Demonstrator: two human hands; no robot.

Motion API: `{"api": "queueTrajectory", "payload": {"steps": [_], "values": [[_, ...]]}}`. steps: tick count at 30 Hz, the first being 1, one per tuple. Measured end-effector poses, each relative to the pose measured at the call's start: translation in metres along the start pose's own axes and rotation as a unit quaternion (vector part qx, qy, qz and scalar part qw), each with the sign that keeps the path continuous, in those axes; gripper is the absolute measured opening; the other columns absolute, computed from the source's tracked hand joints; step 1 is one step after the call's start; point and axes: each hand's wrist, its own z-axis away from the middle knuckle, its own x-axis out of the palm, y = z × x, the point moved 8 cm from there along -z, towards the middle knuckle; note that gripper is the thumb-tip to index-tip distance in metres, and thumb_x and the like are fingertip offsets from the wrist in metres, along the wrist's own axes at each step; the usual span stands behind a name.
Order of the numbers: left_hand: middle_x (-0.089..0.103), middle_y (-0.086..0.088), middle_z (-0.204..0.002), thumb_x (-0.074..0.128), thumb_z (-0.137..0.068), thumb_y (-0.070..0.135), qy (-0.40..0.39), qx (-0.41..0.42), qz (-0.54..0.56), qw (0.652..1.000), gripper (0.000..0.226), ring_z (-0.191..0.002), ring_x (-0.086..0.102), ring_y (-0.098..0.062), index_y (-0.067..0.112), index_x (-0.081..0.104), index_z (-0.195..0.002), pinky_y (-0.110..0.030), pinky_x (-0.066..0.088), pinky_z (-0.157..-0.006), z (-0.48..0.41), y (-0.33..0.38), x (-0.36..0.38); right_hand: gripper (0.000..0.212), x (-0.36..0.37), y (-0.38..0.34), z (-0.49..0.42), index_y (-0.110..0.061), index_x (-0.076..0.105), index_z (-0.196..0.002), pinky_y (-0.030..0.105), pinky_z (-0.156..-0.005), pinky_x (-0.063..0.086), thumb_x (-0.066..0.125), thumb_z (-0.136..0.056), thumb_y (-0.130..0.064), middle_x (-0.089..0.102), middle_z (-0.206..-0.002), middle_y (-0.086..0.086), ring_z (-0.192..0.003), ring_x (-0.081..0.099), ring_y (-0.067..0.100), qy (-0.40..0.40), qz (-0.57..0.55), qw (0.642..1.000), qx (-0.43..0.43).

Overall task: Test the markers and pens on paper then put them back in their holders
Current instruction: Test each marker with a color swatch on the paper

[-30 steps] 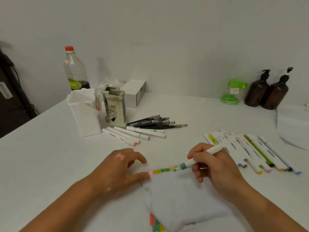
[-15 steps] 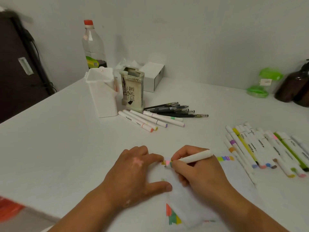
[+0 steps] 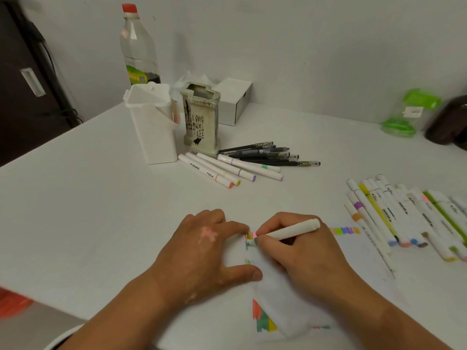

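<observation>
At the far left, the white holder [image 3: 154, 127] and the ceramic holder [image 3: 202, 120] are not refilled, I judge (loose pens [image 3: 265, 155] lie beside them). The left hand [image 3: 202, 256] presses the paper [image 3: 290, 299] with flat fingers. The right hand [image 3: 303, 258] grips a marker [image 3: 293, 229], tip on the paper. A row of markers [image 3: 404, 215] lies at the right.

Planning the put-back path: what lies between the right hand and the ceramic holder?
Head view: a few white markers lie between right hand and ceramic holder.
</observation>
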Motion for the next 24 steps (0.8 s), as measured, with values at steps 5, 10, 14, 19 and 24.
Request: {"api": "queueTrajectory", "payload": {"steps": [5,10,14,19,24], "values": [[0.044,0.019,-0.092,0.039,-0.062,0.096,0.002,0.002,0.004,1.000,0.087,-0.090,0.042,-0.003,0.049,0.049,-0.134,-0.024,0.037,-0.082,0.001,0.001,-0.002,0.010,0.001,-0.001,0.000,-0.028,0.073,-0.073,0.012,-0.048,0.042,0.074,-0.082,-0.022,0.069,-0.068,-0.016,-0.061,0.062,0.002,-0.004,0.013,1.000,0.003],[0.045,0.020,-0.092,0.038,-0.062,0.097,0.005,0.003,0.000,1.000,0.087,-0.090,0.044,-0.003,0.049,0.049,-0.134,-0.025,0.040,-0.085,0.000,0.001,-0.001,0.010,-0.001,-0.001,0.001,-0.029,0.072,-0.074,0.012,-0.049,0.043,0.074,-0.083,-0.023,0.068,-0.066,-0.016,-0.060,0.062,0.002,0.009,0.015,1.000,-0.001],[0.044,0.021,-0.090,0.038,-0.062,0.098,0.004,0.002,0.002,1.000,0.087,-0.090,0.044,-0.003,0.050,0.049,-0.134,-0.025,0.041,-0.086,0.000,0.000,0.000,0.008,-0.002,0.001,0.000,-0.030,0.071,-0.074,0.012,-0.050,0.045,0.073,-0.082,-0.027,0.069,-0.070,-0.017,-0.066,0.064,0.003,0.026,0.022,0.999,-0.005],[0.046,0.023,-0.093,0.045,-0.061,0.096,0.002,0.004,0.010,1.000,0.084,-0.092,0.043,0.000,0.050,0.047,-0.132,-0.022,0.039,-0.087,0.001,0.001,0.000,0.012,-0.003,0.004,0.000,-0.027,0.069,-0.073,0.013,-0.047,0.044,0.074,-0.083,-0.022,0.068,-0.066,-0.012,-0.058,0.061,0.004,0.023,-0.015,1.000,-0.002],[0.048,0.023,-0.082,0.060,-0.073,0.069,0.095,-0.050,0.240,0.965,0.054,-0.075,0.050,0.000,0.055,0.041,-0.122,-0.011,0.044,-0.068,-0.005,-0.019,-0.027,0.011,-0.042,0.001,-0.006,-0.019,0.064,-0.064,0.023,-0.039,0.038,0.067,-0.074,-0.014,0.057,-0.055,0.008,-0.045,0.049,0.015,0.089,-0.346,0.934,-0.004]]}}
